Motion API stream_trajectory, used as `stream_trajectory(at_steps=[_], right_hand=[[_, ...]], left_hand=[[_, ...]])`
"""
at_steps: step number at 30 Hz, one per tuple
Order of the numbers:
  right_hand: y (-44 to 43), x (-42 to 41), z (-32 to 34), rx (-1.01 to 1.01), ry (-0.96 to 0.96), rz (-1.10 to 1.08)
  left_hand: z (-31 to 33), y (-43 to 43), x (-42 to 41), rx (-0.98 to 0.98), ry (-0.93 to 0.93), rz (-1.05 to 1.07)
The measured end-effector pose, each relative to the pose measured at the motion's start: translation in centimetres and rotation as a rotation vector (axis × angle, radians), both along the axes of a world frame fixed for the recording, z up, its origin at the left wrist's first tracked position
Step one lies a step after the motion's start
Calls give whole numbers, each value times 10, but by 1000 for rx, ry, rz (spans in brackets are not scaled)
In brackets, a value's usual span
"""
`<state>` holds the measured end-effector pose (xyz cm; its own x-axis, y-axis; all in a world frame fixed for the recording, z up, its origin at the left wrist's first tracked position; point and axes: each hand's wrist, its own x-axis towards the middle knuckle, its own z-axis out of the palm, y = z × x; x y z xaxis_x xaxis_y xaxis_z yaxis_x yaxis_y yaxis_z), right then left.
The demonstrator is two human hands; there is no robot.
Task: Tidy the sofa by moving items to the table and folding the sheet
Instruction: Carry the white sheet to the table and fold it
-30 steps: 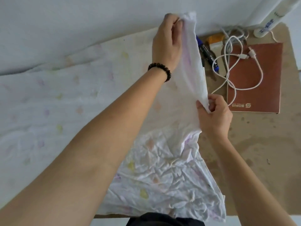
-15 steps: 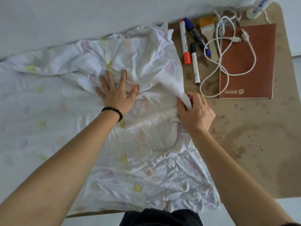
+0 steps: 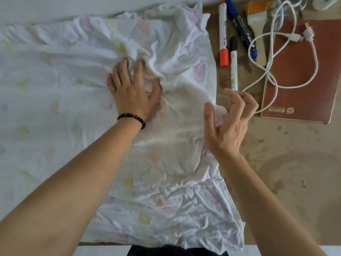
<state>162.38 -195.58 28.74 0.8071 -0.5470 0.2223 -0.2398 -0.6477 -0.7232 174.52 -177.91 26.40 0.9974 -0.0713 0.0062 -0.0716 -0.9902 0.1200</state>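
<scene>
A crumpled white sheet with faint pastel spots lies spread over the left and middle of the brown table. My left hand, with a bead bracelet at the wrist, presses down on the sheet with spread fingers, and the fabric bunches up around the fingertips. My right hand hovers at the sheet's right edge with loosely spread fingers. A fold of fabric lies between its thumb and fingers, and nothing is pinched.
Three markers, capped red, blue and black, lie right of the sheet. Beside them are a paint brush, a white cable and a reddish-brown notebook. The table's near edge runs along the bottom.
The lifted sheet edge was laid down on the table. My left hand dropped onto the sheet and now presses it. My right hand has loosened its pinch on the fold.
</scene>
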Motion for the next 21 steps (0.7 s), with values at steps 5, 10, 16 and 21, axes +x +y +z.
stream_trajectory(at_steps=[5,10,16,21], right_hand=[[-6,135,17,-225,70,99],[-26,215,24,-441,469,375],[-74,214,17,-488,362,193],[-63,184,23,-354,178,242]], left_hand=[[-1,3,-3,-62,-120,25],[3,5,-4,-95,-93,-71],[4,4,-5,-112,-86,-90],[4,4,-10,-52,-144,-116]])
